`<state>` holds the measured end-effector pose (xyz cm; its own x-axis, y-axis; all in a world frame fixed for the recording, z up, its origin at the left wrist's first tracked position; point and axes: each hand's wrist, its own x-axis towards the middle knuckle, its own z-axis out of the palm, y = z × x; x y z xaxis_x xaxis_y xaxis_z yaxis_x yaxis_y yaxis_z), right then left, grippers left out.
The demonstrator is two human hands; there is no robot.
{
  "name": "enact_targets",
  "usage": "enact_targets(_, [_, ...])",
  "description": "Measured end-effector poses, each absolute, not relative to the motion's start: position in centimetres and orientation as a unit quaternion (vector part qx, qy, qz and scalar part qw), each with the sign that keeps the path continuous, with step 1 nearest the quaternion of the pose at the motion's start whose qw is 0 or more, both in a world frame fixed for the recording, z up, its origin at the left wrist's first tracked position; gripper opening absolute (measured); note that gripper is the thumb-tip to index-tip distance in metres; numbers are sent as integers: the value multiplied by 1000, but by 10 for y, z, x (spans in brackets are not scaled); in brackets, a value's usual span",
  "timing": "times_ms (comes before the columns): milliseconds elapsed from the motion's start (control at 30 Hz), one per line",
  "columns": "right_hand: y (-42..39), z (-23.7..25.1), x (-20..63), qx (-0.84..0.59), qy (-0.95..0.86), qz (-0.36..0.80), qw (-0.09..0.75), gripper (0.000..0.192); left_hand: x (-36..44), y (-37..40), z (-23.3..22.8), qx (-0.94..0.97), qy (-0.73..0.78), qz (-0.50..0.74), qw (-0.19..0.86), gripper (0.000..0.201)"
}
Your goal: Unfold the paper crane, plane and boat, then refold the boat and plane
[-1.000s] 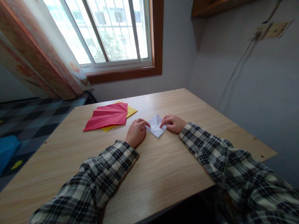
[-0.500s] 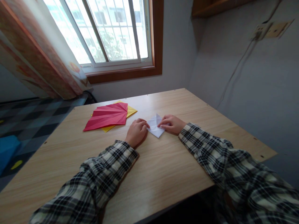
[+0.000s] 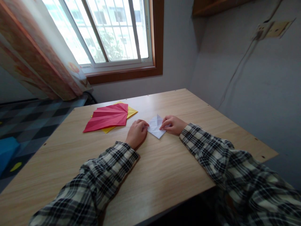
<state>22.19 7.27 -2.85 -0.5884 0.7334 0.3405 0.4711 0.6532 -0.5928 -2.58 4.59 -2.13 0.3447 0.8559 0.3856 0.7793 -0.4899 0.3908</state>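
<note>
1. Worktop (image 3: 141,182): an uneven pull could make the paper skid on its smooth-looking surface. Count: one.
2. Red sheet (image 3: 107,117), creased, over yellow sheet (image 3: 132,112): a wide leftward sweep could knock them. Count: one each.
3. Hands: the right hand (image 3: 175,124) pinches the paper's right edge; the left hand (image 3: 137,133) curls at its left corner, grip unclear. Count: two.
4. White paper (image 3: 156,128), folded, on the worktop between both hands: lopsided pressing could skew a crease. Count: one.

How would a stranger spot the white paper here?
Find the wooden table below the window. On it, between the left hand and right hand, lies the folded white paper. Its colour and smaller size set it apart from the red paper and yellow paper.
</note>
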Motion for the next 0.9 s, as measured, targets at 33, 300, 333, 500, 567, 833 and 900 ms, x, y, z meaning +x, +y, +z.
enact_targets(33, [73,-29,222,-348,-862,227,290,16,-26,46,-22,816,503,277,65,20])
enact_targets(300, [74,-28,221,-354,-859,237,285,15,-26,46,-21,806,517,276,77,21])
enact_targets(333, [74,-28,222,-353,-858,238,286,15,-26,47,-21,803,519,279,84,21])
enact_targets(500, [74,-28,223,-351,-860,238,283,15,-29,53,-24,788,524,303,114,22])
enact_targets(567, [74,-28,223,-353,-861,233,281,15,-29,53,-24,788,519,309,113,22])
enact_targets(833, [72,-26,222,-353,-873,189,278,22,-16,30,-15,866,370,336,27,27])
enact_targets(900, [72,-26,222,-354,-875,183,274,22,-12,26,-12,897,320,301,41,26])
